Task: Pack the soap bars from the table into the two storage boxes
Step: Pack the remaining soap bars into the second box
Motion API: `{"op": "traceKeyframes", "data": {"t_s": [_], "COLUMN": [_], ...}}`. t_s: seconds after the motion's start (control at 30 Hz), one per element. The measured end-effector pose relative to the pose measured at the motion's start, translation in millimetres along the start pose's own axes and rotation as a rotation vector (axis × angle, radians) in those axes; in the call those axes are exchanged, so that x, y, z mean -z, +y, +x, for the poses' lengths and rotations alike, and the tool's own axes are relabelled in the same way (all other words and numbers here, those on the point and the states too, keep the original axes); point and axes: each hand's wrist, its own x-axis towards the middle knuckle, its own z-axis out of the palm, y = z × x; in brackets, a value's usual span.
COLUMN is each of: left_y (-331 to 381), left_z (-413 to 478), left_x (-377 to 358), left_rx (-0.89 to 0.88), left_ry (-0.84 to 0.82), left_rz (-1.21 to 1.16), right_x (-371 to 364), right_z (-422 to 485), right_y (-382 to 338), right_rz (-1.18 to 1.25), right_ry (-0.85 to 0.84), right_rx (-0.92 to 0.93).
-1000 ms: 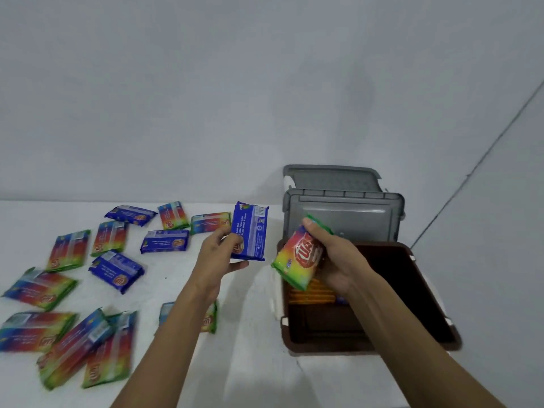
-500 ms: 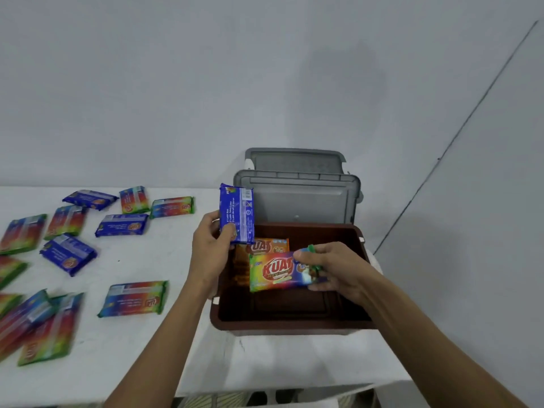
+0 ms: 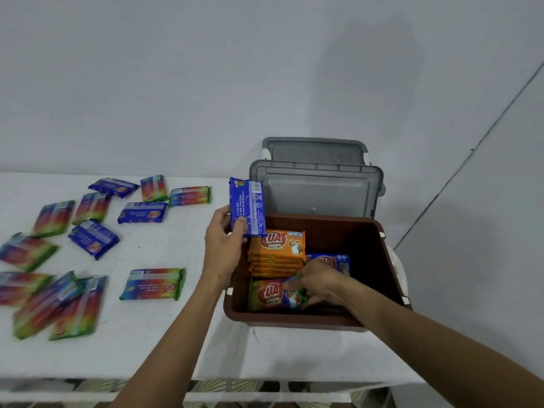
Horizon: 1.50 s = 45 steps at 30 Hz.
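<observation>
The right hand (image 3: 316, 285) grips a bar (image 3: 272, 294) low in the box (image 3: 379, 260), while the left hand (image 3: 223, 245) pinches a blue bar (image 3: 247, 207) that could slip and drop.

One head-worn camera looks forward and down, close over the table (image 3: 182, 343) edge.

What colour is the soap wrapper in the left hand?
Blue with white print, on the soap bar in the head view.

An open storage box (image 3: 379, 260) sits at the right end of the surface (image 3: 164, 343), with two lids (image 3: 318, 187) propped behind it. Inside, a stack of soap bars (image 3: 276, 254) lies at the back left and one bar (image 3: 270, 294) in front. Loose bars (image 3: 153, 284) lie scattered on the surface to the left.
</observation>
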Motion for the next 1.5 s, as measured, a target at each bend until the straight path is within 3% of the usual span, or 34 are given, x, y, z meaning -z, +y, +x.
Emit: {"op": "traceKeyframes", "data": {"t_s": [0.1, 0.17, 0.5, 0.6, 0.67, 0.83, 0.93, 1.07, 1.13, 1.23, 1.33, 1.5], "left_y": [-2.1, -3.2, -0.4, 0.5, 0.6, 2.7, 5.5, 10.8, 15.6, 21.7, 25.1, 28.6], "left_z": [1.2, 1.6, 0.2, -0.8, -1.4, -2.0, -2.6, -3.0, -3.6, -3.1, -1.6, -2.2], "left_x": [0.6, 1.0, 3.2, 5.3, 6.7, 8.8, 9.7, 8.6, 7.1, 5.4, 4.5, -1.8], "left_rx": [-0.001, -0.003, -0.006, -0.013, -0.001, -0.06, -0.186, -0.284, -0.233, -0.118, 0.001, 0.054], "left_ry": [-0.017, -0.026, -0.072, -0.107, -0.129, -0.214, -0.35, -0.508, -0.537, -0.522, -0.482, -0.467], "left_rz": [-0.008, -0.007, -0.049, -0.059, -0.078, -0.04, 0.077, 0.223, 0.179, 0.067, 0.001, 0.03], "right_x": [-0.4, -1.8, -2.6, 11.0, 24.6, 44.7, 44.8, 43.4, 45.7, 50.3, 51.4, 43.5], "right_z": [7.5, 12.5, 10.6, -10.9, -23.5, -51.8, -55.9, -51.3, -49.7, -54.9, -58.0, -54.1], "right_y": [2.7, 4.7, 4.6, -11.4, -25.2, -54.3, -65.8, -64.3, -58.7, -51.1, -43.3, -36.0], "right_rz": [-0.362, -0.472, -0.6, -0.687, -0.609, 0.023, 0.366, 0.549, 0.563, 0.336, 0.051, -0.014], "right_ry": [0.125, 0.17, 0.124, 0.155, 0.187, 0.294, 0.119, 0.018, 0.003, 0.005, 0.135, 0.36], "right_rx": [0.101, 0.136, 0.11, 0.031, 0.055, 0.415, 0.349, 0.244, 0.218, 0.26, 0.378, 0.445]}}
